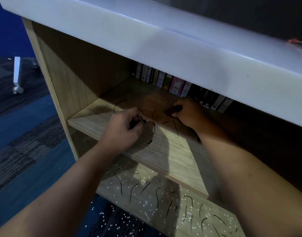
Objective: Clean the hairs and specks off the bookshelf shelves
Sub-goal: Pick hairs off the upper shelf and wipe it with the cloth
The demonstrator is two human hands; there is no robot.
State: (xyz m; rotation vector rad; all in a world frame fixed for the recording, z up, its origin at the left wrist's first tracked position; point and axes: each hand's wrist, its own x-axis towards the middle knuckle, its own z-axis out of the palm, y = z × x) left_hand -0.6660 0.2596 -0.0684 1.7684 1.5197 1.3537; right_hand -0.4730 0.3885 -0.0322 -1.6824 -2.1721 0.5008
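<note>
My left hand (122,130) pinches hairs (136,123), my right hand (187,112) clutches a dark wad (173,111), perhaps more; either grip slackening scatters them across the shelf (172,151).

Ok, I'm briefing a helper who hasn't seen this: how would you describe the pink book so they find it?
Under the white top, a row of books lines the back of the upper shelf. The pink book stands just right of a yellow-green one, the only pink spine there.
</note>
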